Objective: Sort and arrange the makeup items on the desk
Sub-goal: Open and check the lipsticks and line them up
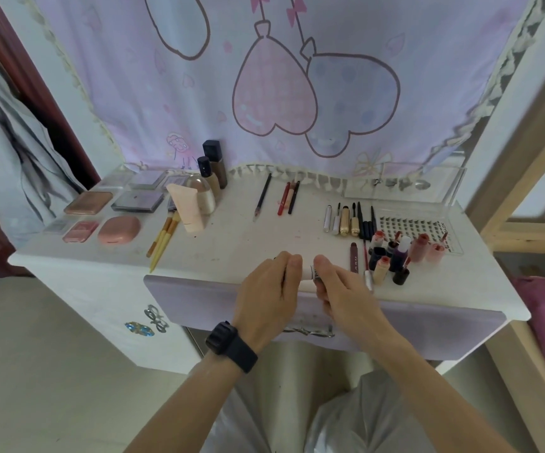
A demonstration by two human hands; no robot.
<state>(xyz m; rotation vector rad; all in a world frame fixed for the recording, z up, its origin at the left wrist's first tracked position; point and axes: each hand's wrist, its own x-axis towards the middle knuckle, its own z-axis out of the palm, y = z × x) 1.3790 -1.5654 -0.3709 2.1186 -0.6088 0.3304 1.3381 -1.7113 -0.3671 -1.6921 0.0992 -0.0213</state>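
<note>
Tube [309, 273] of makeup is being gripped over the near edge of the desk [232, 237], left hand [266, 286] and right hand [340, 289] curling around its ends.

Just beyond the left hand [266, 289] and the right hand [336, 289], a bare stretch of counter [232, 237] is left open as far as the pencils [289, 196]. Right of the right hand, passage is blocked by clustered small bottles [395, 259], with a row of slim tubes [344, 223] laid beyond. Left of the left hand, the open room is bounded by yellow brushes [163, 238].
</note>
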